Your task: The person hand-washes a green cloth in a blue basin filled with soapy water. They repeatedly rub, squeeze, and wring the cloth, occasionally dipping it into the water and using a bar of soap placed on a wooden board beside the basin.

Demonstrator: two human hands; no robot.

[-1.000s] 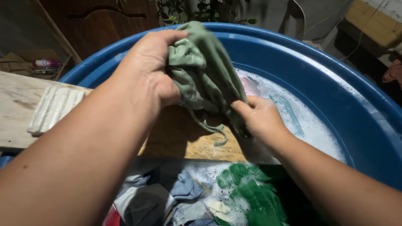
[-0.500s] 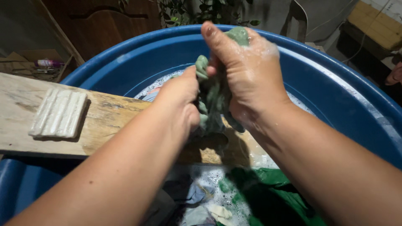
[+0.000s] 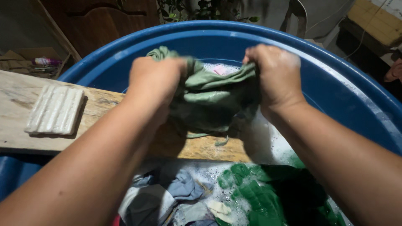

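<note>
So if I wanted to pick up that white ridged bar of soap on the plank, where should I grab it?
Probably by its two long side edges, coming straight down from above. The white ridged soap bar lies flat on the wooden plank, with nothing touching it and both hands busy on the green cloth. It may be slippery, so pinch firmly.

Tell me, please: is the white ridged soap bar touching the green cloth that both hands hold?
Apart. The head view shows the soap bar lying on the wooden plank, with bare wood between it and the green cloth.

Home yard; blue washtub [image 3: 335, 88]; laundry
</note>
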